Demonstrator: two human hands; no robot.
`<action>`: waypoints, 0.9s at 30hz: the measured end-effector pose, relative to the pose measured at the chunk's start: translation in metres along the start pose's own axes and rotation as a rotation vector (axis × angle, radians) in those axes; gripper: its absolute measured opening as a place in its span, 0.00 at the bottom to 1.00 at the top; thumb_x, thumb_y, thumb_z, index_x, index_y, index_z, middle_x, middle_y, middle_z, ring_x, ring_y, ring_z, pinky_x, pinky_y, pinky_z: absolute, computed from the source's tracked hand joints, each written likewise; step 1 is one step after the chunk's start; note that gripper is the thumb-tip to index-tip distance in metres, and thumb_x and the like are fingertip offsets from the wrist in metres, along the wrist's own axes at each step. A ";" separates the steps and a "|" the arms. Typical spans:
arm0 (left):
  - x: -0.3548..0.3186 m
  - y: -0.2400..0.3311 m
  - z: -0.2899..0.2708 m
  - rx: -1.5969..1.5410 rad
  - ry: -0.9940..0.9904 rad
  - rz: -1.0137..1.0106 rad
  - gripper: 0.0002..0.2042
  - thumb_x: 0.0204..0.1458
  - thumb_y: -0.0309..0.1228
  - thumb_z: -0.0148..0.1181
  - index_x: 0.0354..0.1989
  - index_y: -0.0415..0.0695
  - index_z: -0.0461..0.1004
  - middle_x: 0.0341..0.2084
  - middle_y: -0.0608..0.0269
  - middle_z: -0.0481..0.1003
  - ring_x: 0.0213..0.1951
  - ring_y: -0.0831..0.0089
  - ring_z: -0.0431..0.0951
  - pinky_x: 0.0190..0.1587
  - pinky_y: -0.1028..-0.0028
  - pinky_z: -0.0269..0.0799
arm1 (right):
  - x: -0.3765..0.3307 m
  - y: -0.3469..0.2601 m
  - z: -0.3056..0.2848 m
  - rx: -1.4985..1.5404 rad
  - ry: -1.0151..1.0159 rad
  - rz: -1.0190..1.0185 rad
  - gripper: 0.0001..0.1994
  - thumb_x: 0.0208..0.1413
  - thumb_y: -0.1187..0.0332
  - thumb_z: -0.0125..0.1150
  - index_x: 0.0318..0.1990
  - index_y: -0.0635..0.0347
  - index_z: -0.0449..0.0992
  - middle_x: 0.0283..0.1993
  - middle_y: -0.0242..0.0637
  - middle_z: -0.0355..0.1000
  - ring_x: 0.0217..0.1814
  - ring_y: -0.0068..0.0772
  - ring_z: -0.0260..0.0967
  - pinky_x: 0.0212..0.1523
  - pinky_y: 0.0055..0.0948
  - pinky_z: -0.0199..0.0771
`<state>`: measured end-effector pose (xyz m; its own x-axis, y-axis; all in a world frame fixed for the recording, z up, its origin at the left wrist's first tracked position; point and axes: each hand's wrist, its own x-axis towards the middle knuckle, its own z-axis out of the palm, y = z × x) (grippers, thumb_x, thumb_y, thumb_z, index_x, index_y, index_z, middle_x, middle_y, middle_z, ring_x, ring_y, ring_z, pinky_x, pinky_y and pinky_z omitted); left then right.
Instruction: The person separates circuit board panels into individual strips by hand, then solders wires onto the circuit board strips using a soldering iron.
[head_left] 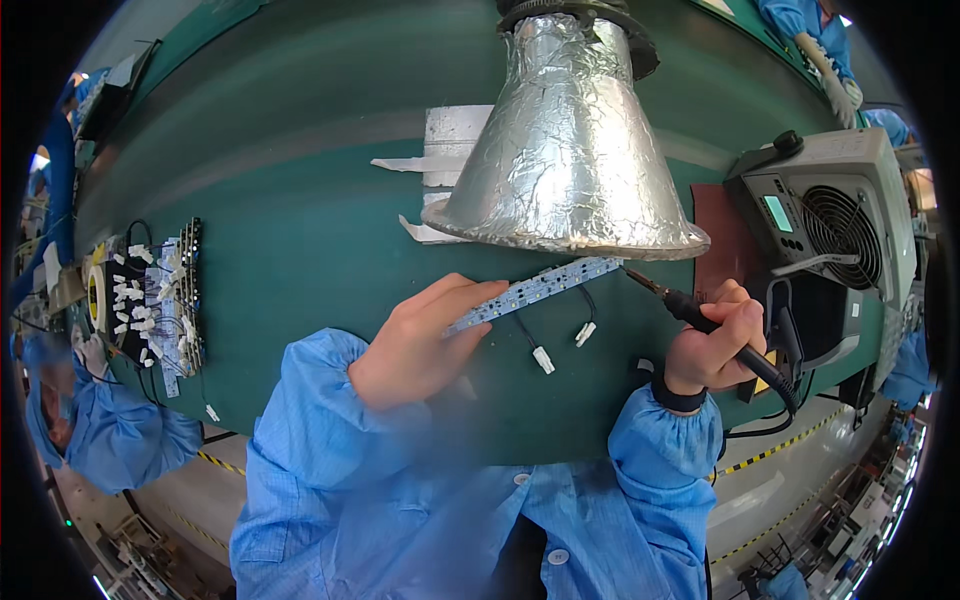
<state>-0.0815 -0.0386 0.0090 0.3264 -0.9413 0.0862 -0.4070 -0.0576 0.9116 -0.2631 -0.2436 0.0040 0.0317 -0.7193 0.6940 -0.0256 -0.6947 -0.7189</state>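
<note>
My left hand (420, 340) grips one end of a long narrow blue-white light strip board (545, 285) and holds it tilted above the green bench top (300, 230). Two black wires with small white plugs (560, 345) hang from the strip. My right hand (712, 345) is closed around a black soldering iron (690, 310); its tip touches the strip's far end, just under the foil hood. Both arms are in blue sleeves, and a black band circles the right wrist.
A large foil-wrapped fume hood (565, 150) hangs over the work spot. A grey soldering station with a fan grille (835, 215) stands at the right. A rack of wired boards with white plugs (160, 295) lies at the left. Other people in blue work nearby.
</note>
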 end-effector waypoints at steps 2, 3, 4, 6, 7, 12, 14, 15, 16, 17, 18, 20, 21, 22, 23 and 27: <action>0.000 -0.001 0.000 0.002 -0.002 0.007 0.20 0.51 0.15 0.61 0.55 0.32 0.74 0.38 0.48 0.76 0.38 0.57 0.78 0.43 0.68 0.73 | 0.000 -0.001 -0.001 -0.005 -0.006 0.005 0.21 0.65 0.69 0.46 0.17 0.64 0.62 0.15 0.32 0.56 0.20 0.25 0.51 0.26 0.28 0.55; 0.000 -0.002 0.000 0.004 -0.001 0.011 0.20 0.51 0.15 0.61 0.55 0.32 0.74 0.38 0.48 0.76 0.38 0.57 0.78 0.43 0.68 0.73 | 0.000 -0.002 -0.002 -0.007 -0.016 0.011 0.21 0.66 0.69 0.46 0.17 0.65 0.63 0.15 0.33 0.56 0.21 0.25 0.52 0.27 0.28 0.56; 0.000 -0.001 0.000 0.005 -0.002 0.011 0.20 0.51 0.15 0.61 0.55 0.32 0.74 0.38 0.48 0.76 0.38 0.57 0.78 0.43 0.68 0.73 | 0.000 -0.001 -0.002 -0.008 -0.015 0.012 0.21 0.66 0.69 0.46 0.17 0.65 0.63 0.15 0.33 0.56 0.21 0.25 0.52 0.27 0.28 0.56; 0.000 0.000 -0.001 0.007 -0.009 -0.004 0.20 0.51 0.15 0.61 0.55 0.32 0.74 0.38 0.48 0.76 0.38 0.57 0.78 0.43 0.69 0.73 | 0.000 -0.001 -0.001 -0.011 -0.009 0.006 0.21 0.66 0.69 0.47 0.17 0.65 0.63 0.15 0.33 0.56 0.21 0.26 0.52 0.26 0.28 0.56; 0.000 0.000 0.000 0.007 -0.009 -0.004 0.20 0.51 0.15 0.61 0.55 0.32 0.74 0.38 0.48 0.76 0.38 0.57 0.78 0.43 0.69 0.73 | 0.000 -0.001 -0.002 -0.012 -0.009 0.007 0.21 0.66 0.69 0.47 0.17 0.65 0.63 0.15 0.33 0.56 0.21 0.26 0.52 0.26 0.28 0.56; 0.000 0.001 0.000 0.002 -0.003 -0.011 0.20 0.50 0.15 0.61 0.55 0.32 0.74 0.39 0.48 0.76 0.38 0.58 0.78 0.43 0.69 0.73 | 0.000 0.001 -0.001 -0.019 0.000 0.004 0.22 0.66 0.68 0.47 0.16 0.66 0.62 0.15 0.34 0.56 0.20 0.26 0.52 0.25 0.28 0.55; 0.000 0.001 0.000 0.001 -0.002 -0.014 0.20 0.50 0.15 0.61 0.55 0.32 0.74 0.39 0.48 0.76 0.38 0.58 0.78 0.43 0.69 0.73 | 0.000 0.001 -0.002 -0.010 -0.007 0.017 0.22 0.66 0.68 0.47 0.16 0.66 0.62 0.15 0.34 0.56 0.20 0.26 0.51 0.25 0.28 0.55; 0.000 0.001 0.000 0.000 -0.001 -0.018 0.20 0.50 0.15 0.61 0.55 0.32 0.74 0.39 0.48 0.76 0.38 0.58 0.78 0.43 0.69 0.73 | -0.001 0.001 -0.003 -0.001 -0.014 0.029 0.22 0.66 0.68 0.47 0.16 0.66 0.62 0.15 0.34 0.56 0.20 0.26 0.51 0.25 0.28 0.55; -0.001 0.000 0.001 0.000 -0.001 -0.019 0.20 0.50 0.15 0.61 0.55 0.32 0.74 0.39 0.48 0.76 0.38 0.58 0.78 0.43 0.69 0.73 | -0.001 0.001 -0.003 -0.001 -0.014 0.029 0.22 0.66 0.68 0.47 0.16 0.66 0.62 0.15 0.34 0.56 0.20 0.26 0.51 0.25 0.28 0.55; -0.001 0.000 0.001 0.001 -0.001 -0.013 0.20 0.50 0.15 0.61 0.55 0.32 0.74 0.39 0.48 0.76 0.38 0.58 0.78 0.43 0.69 0.73 | 0.000 0.001 -0.002 -0.003 -0.015 0.016 0.22 0.66 0.68 0.47 0.16 0.66 0.62 0.15 0.34 0.56 0.20 0.25 0.51 0.25 0.28 0.55; -0.001 0.000 0.001 0.001 -0.001 -0.008 0.20 0.50 0.15 0.61 0.55 0.32 0.74 0.39 0.48 0.76 0.38 0.58 0.78 0.43 0.69 0.73 | 0.000 0.001 -0.001 -0.004 -0.015 0.002 0.22 0.66 0.68 0.47 0.16 0.66 0.62 0.15 0.34 0.56 0.20 0.25 0.51 0.25 0.28 0.55; -0.001 0.000 0.001 0.000 -0.001 -0.014 0.20 0.50 0.15 0.61 0.55 0.33 0.74 0.39 0.48 0.76 0.38 0.58 0.78 0.43 0.69 0.73 | -0.001 0.002 -0.003 -0.008 -0.018 0.006 0.22 0.65 0.68 0.47 0.16 0.66 0.62 0.15 0.34 0.56 0.20 0.25 0.51 0.24 0.28 0.54; -0.001 0.000 0.001 0.001 0.000 -0.020 0.20 0.50 0.15 0.61 0.55 0.33 0.74 0.38 0.48 0.76 0.38 0.58 0.77 0.43 0.69 0.73 | -0.001 0.002 -0.003 -0.011 -0.021 0.010 0.22 0.65 0.68 0.47 0.16 0.66 0.62 0.15 0.34 0.56 0.20 0.25 0.50 0.24 0.28 0.54; 0.000 -0.001 0.001 0.001 -0.001 -0.020 0.20 0.50 0.15 0.61 0.55 0.33 0.74 0.38 0.48 0.76 0.38 0.58 0.77 0.43 0.69 0.73 | -0.001 0.002 -0.003 -0.011 -0.020 0.010 0.22 0.65 0.68 0.47 0.16 0.66 0.62 0.15 0.34 0.56 0.20 0.25 0.50 0.24 0.28 0.54; 0.000 -0.001 0.001 0.002 0.002 -0.013 0.20 0.50 0.15 0.61 0.55 0.33 0.74 0.38 0.48 0.76 0.38 0.58 0.77 0.43 0.69 0.73 | 0.000 0.002 -0.001 -0.003 -0.010 -0.005 0.22 0.65 0.68 0.48 0.16 0.66 0.61 0.15 0.34 0.56 0.19 0.24 0.50 0.24 0.27 0.53; 0.000 0.000 -0.001 0.014 0.003 0.003 0.20 0.51 0.16 0.61 0.55 0.33 0.74 0.38 0.48 0.76 0.38 0.57 0.77 0.43 0.69 0.72 | 0.008 0.003 -0.002 0.046 0.086 0.034 0.22 0.64 0.68 0.48 0.15 0.62 0.59 0.14 0.32 0.54 0.18 0.23 0.48 0.23 0.26 0.50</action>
<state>-0.0805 -0.0383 0.0090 0.3281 -0.9403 0.0901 -0.4195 -0.0595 0.9058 -0.2646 -0.2515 0.0078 -0.0543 -0.7416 0.6687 0.0209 -0.6703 -0.7418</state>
